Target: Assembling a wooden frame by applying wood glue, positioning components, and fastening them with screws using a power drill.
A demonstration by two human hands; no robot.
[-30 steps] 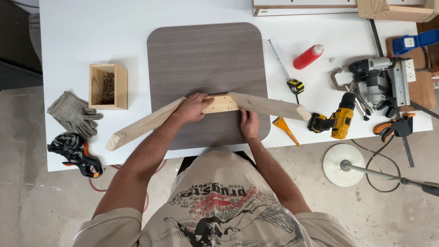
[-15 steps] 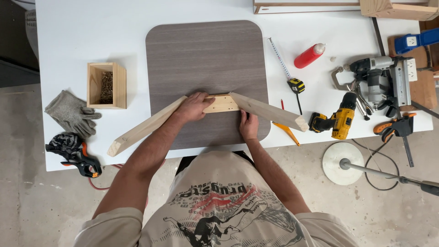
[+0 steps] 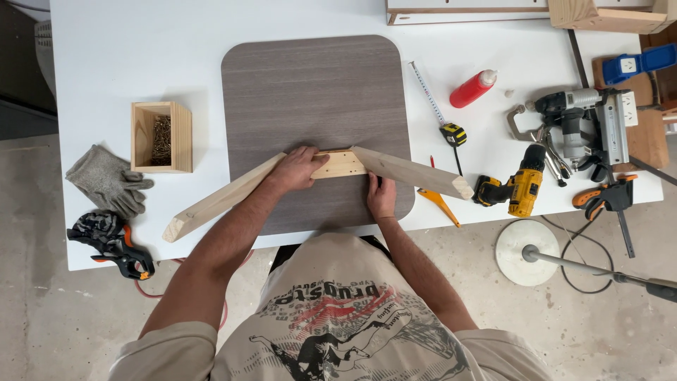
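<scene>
On the far left of the white surface (image 3: 106,63) lie a black and orange clamp (image 3: 113,243), grey gloves (image 3: 107,180) and a small wooden box of screws (image 3: 161,136). A long wooden piece (image 3: 218,201) slants up from the left onto the grey board (image 3: 317,92). The left hand (image 3: 296,169) lies over its upper end, fingers curled down on the wood beside a short middle block (image 3: 340,164). The right hand (image 3: 381,196) presses against the near edge of the right wooden piece (image 3: 416,173), fingers closed on it. Further right sit a tape measure (image 3: 451,132), a red bottle (image 3: 474,88), a yellow drill (image 3: 518,189) and a nail gun (image 3: 592,123), all apart from the hands.
</scene>
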